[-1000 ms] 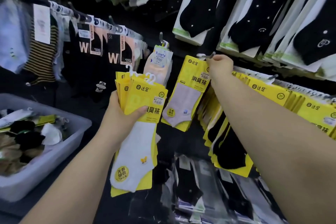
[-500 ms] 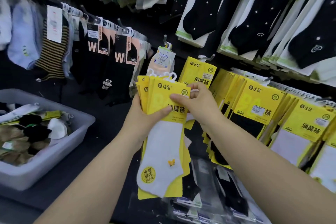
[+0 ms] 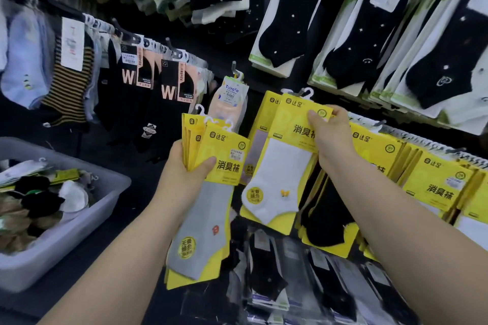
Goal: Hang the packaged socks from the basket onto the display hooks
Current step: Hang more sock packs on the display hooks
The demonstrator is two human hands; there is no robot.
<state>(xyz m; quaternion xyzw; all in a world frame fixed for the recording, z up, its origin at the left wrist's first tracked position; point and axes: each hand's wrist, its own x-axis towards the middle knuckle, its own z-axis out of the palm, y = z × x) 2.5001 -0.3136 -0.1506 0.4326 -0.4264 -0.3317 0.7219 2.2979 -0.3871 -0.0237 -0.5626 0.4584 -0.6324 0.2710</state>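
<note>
- one yellow pack with a white sock [image 3: 280, 174] sits at the centre of the frame. the right hand [image 3: 332, 137] pinches its header card, thumb in front.
- its white plastic hanger [image 3: 309, 92] is right at a dark display hook [image 3: 300, 92]; i cannot tell whether it is threaded on.
- several more yellow packs [image 3: 211, 192], fanned with a grey sock in front, are left of centre. the left hand [image 3: 184, 166] grips them, thumb pressed over the front card.
- both hands are apart, each clamped on its own packs.
- at lower left, a grey basket [image 3: 66, 245] holds loose packaged socks in black, white and tan.
- at right, a row of hung yellow packs [image 3: 438, 182] runs toward the edge of the frame.
- at upper right hang black dotted socks [image 3: 290, 21] in green-edged packs.
- at upper left hangs a striped sock [image 3: 68, 92].
</note>
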